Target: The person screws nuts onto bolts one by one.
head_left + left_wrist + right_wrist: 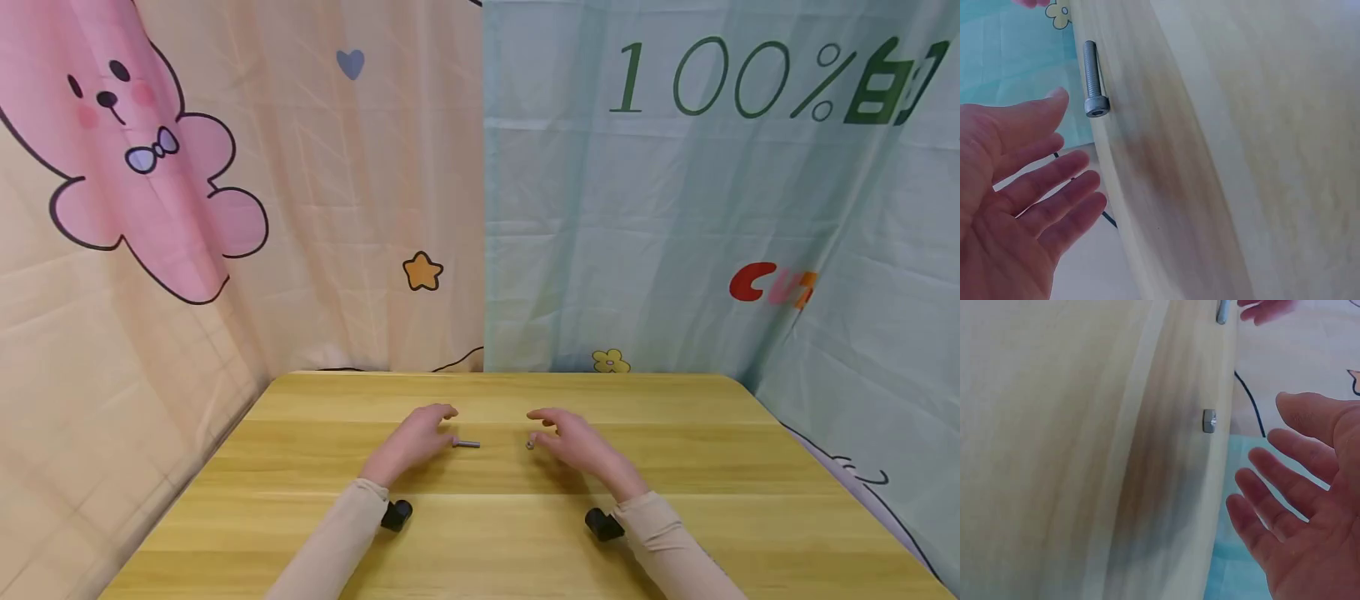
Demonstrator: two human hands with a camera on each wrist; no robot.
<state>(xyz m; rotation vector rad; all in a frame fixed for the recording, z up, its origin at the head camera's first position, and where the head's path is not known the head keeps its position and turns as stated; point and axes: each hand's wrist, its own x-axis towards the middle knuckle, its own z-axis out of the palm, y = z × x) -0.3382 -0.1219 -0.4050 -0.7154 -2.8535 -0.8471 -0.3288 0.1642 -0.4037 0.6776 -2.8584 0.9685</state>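
Observation:
A grey socket-head bolt [468, 444] lies on the wooden table, its head toward my left hand [422, 435]. In the left wrist view the bolt [1092, 78] shows a hex socket and a threaded shank, just past the thumb tip of that hand [1022, 187], which holds nothing. To the right lies a small metal nut [530, 444], beside the thumb of my right hand [573, 440]. The right wrist view has the nut [1209, 421] on the wood and the right hand [1310, 494] next to it, fingers spread and slightly bent, nothing between them.
The wooden table [480, 542] has pale plank stripes and rounded far corners. Printed curtains, a peach one [315, 208] and a light blue one [600, 208], hang behind it. Below each sleeve cuff sits a black wrist camera, the left one [397, 515] and the right one [603, 524].

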